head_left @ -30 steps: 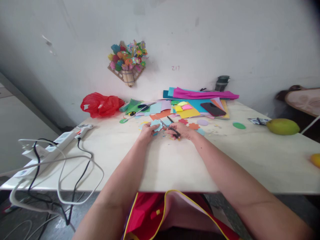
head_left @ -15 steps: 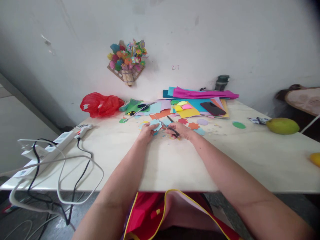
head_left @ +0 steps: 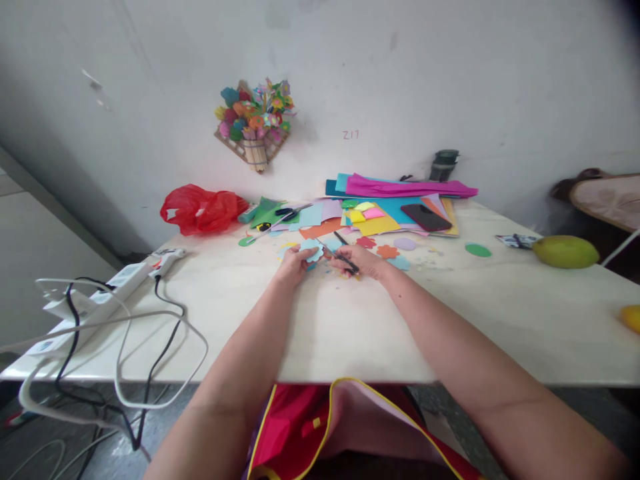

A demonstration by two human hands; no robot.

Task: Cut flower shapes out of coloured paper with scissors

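Observation:
Pinched between the fingers of my left hand (head_left: 295,263) is a light blue paper flower (head_left: 312,250). My right hand (head_left: 361,261) grips black-handled scissors (head_left: 348,264), whose blades point up and left to the flower's right edge. Whether the blades touch the paper is too small to tell. Just beyond my right hand lie a red paper flower (head_left: 366,242) and an orange one (head_left: 387,251), with a lilac oval (head_left: 405,244) beside them. Small paper scraps are scattered under and around both hands.
Coloured sheets (head_left: 385,223), a phone (head_left: 426,217) and a second pair of scissors (head_left: 293,213) lie at the back. A red plastic bag (head_left: 203,209) is back left, a power strip (head_left: 95,310) with cables left, a green mango (head_left: 565,251) right.

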